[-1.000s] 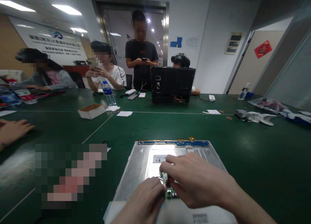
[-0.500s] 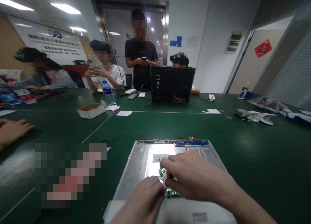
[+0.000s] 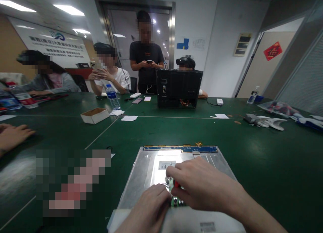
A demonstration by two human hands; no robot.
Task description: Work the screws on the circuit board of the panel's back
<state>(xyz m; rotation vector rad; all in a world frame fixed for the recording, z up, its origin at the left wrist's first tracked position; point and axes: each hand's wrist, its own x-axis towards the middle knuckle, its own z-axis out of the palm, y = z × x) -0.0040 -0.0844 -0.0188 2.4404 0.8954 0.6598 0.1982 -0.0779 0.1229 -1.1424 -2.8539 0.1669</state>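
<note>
A metal-backed display panel (image 3: 136,175) lies in front of me, with a blue circuit strip (image 3: 202,148) along its far edge. On its near half sits a small green circuit board (image 3: 174,202), largely covered by my hands. My right hand (image 3: 194,179) is closed over the board, pinching a small red-handled tool (image 3: 176,184); most of it is hidden by the fingers. My left hand (image 3: 153,199) rests at the board's left side with its fingers curled together, and whatever they hold is hidden. A whitish cover (image 3: 186,221) lies at the panel's near end.
The green table (image 3: 264,159) stretches around the panel. Beyond stand a black monitor housing (image 3: 179,88), an open cardboard box (image 3: 94,116) and a water bottle (image 3: 112,96). White parts (image 3: 270,121) lie at the right. Another person's hand (image 3: 15,137) is at the left edge. Several people are across the table.
Both hands stay at the board in nearly the same pose. The red piece in my right hand shows at a slightly different angle.
</note>
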